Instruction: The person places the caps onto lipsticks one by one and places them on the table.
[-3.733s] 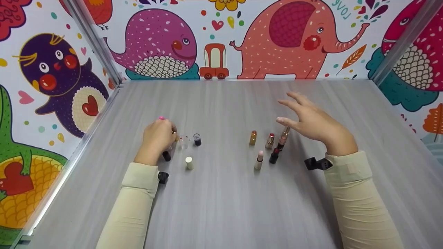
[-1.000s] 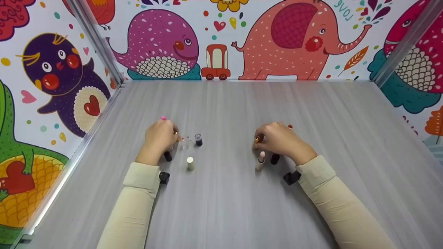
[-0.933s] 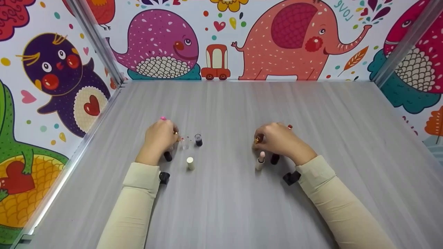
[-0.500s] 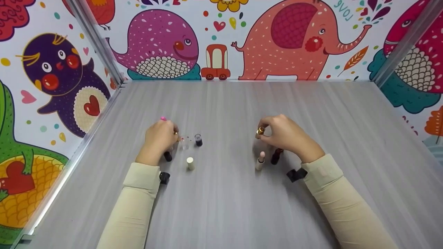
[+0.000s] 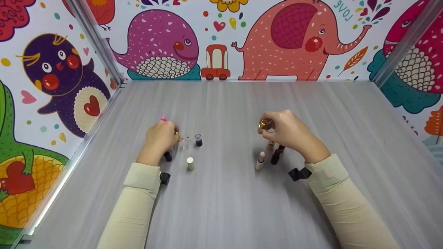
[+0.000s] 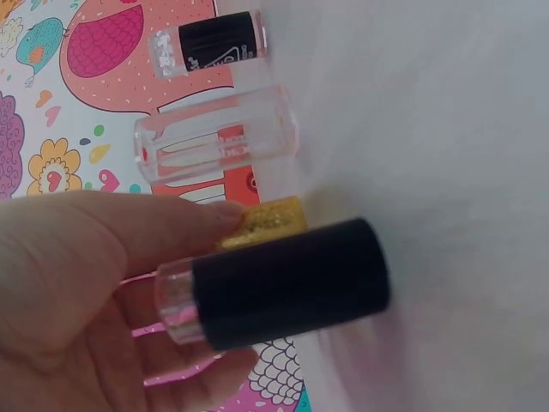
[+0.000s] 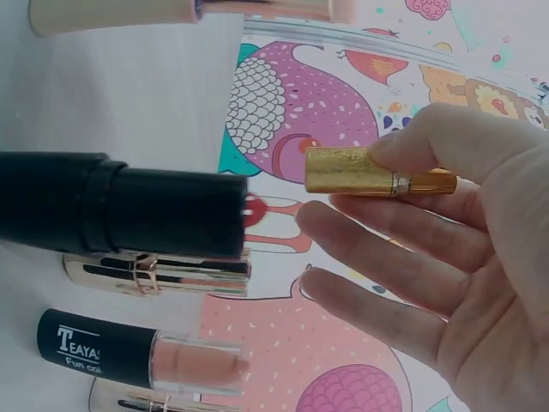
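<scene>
My right hand (image 5: 277, 128) pinches a gold glitter lipstick (image 5: 263, 123) between thumb and forefinger and holds it above the table; the right wrist view shows the same gold lipstick (image 7: 377, 172) at my fingertips. Below it stand a pale pink lipstick (image 5: 260, 160), a dark red one (image 5: 276, 155) and a gold-cased one (image 5: 270, 143). My left hand (image 5: 160, 137) rests curled on the table, its fingers on a gold glitter cap (image 6: 262, 221). Beside it stand a black cap (image 6: 274, 283), a clear cap (image 6: 214, 142) and a small black-labelled cap (image 6: 210, 39).
A white cap (image 5: 189, 163) stands alone near the left group. A grey table (image 5: 221, 207) is enclosed by cartoon-printed walls (image 5: 214, 38) at the back and both sides. Close to the right wrist camera stand a black lipstick (image 7: 120, 210) and a black-based nude lipstick (image 7: 137, 356).
My right hand dropped from open above the lipsticks onto the group, took the gold lipstick and raised it up and away from the table. My left hand stayed put.
</scene>
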The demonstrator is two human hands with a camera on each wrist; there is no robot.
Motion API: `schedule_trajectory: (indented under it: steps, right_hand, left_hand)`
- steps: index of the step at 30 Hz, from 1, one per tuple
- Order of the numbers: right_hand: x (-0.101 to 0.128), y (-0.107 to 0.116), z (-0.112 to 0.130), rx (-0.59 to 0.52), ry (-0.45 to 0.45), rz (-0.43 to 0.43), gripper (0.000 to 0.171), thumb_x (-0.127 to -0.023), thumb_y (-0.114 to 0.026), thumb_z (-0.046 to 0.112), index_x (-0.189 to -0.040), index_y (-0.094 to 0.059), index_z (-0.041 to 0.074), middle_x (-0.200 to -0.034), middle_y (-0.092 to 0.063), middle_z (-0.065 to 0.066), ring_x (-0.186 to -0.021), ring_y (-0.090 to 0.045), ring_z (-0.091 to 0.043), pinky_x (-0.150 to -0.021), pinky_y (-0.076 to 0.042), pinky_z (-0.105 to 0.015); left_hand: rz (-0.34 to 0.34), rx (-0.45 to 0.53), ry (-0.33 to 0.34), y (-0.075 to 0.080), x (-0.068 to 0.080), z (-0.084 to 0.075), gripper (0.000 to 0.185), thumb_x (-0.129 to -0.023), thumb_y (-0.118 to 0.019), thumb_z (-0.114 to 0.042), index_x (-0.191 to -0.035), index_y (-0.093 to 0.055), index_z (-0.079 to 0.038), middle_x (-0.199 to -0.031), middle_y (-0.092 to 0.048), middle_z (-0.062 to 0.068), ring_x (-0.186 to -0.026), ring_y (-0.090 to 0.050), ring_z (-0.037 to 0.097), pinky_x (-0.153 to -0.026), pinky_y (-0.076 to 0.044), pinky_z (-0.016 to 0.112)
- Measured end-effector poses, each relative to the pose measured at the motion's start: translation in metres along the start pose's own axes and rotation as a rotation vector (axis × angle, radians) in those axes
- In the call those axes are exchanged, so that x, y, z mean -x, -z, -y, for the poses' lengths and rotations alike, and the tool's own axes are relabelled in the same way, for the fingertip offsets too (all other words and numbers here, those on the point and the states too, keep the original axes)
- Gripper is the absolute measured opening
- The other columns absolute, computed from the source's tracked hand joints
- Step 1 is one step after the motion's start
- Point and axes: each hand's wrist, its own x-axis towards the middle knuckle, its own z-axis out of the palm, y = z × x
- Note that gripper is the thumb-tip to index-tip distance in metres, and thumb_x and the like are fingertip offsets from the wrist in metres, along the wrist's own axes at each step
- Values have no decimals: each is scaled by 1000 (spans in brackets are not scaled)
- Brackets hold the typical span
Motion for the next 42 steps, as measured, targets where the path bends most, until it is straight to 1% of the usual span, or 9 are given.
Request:
schedule_trajectory:
  steps: [6, 11, 16, 21, 27, 33, 35, 39, 42]
  right_hand:
    - [0, 1, 2, -12, -2, 14, 13, -88, -80, 1, -96, -71, 3, -94, -79, -8, -90, -78, -22, -75, -64, -41]
    - [0, 1, 3, -34, -10, 30, 16, -88, -79, 0, -97, -67, 2, -100, -79, -11, -92, -78, -22, -75, -64, -41]
    - [0, 2, 3, -44, 14, 31, 17, -88, -78, 0, -94, -63, 4, -95, -78, -7, -88, -76, -19, -72, -62, -38]
    - [0, 3, 4, -42, -22, 30, 17, -90, -78, 3, -94, -62, 7, -89, -75, -3, -82, -72, -16, -67, -58, -35]
    - [0, 4, 5, -21, -37, 21, 15, -91, -81, 8, -97, -67, 8, -89, -77, -4, -80, -72, -16, -66, -56, -35]
    - [0, 4, 5, 7, -16, 20, 15, -91, -83, 11, -99, -70, 9, -90, -77, -4, -81, -72, -17, -66, -56, -36]
    - [0, 5, 5, 17, -16, 19, 14, -92, -82, 12, -100, -70, 10, -90, -77, -3, -81, -72, -17, -66, -56, -36]
    - [0, 6, 5, 32, -24, 19, 13, -93, -82, 13, -101, -72, 10, -91, -77, -3, -82, -71, -18, -68, -56, -37]
    - [0, 6, 5, 35, -29, 19, 13, -94, -82, 14, -102, -73, 10, -91, -77, -4, -83, -71, -19, -69, -57, -38]
  left_hand:
    - [6, 11, 9, 1, 0, -1, 19, -94, -71, -8, -110, -80, -2, -113, -78, 19, -105, -73, 41, -90, -58, 57]
    - [11, 11, 15, 2, 0, -1, 19, -94, -72, -9, -110, -80, -2, -114, -77, 19, -107, -73, 42, -91, -57, 57]
    - [15, 13, 13, 2, 0, 0, 19, -94, -73, -9, -110, -81, -2, -114, -77, 19, -107, -73, 42, -91, -57, 57]
    - [-1, 3, -4, 1, 1, 1, 18, -94, -73, -9, -109, -81, -3, -113, -78, 19, -104, -74, 43, -88, -58, 57]
    - [-31, 7, -8, 6, 3, -1, 14, -96, -73, -11, -105, -81, -4, -107, -78, 17, -98, -73, 40, -84, -58, 57]
    - [-98, 34, 8, 20, 7, -8, 17, -100, -73, -14, -110, -80, -2, -109, -78, 18, -101, -73, 39, -86, -58, 56]
    - [-131, 48, 11, 27, 9, -11, 19, -102, -73, -16, -112, -79, -2, -109, -78, 18, -100, -73, 40, -84, -58, 55]
    - [-236, 79, -13, 40, 13, -17, 20, -102, -74, -20, -110, -78, -2, -108, -78, 17, -97, -74, 40, -79, -58, 55]
    - [-313, 126, -37, 45, 16, -22, 19, -102, -75, -19, -110, -78, -2, -106, -79, 17, -93, -74, 38, -76, -58, 53]
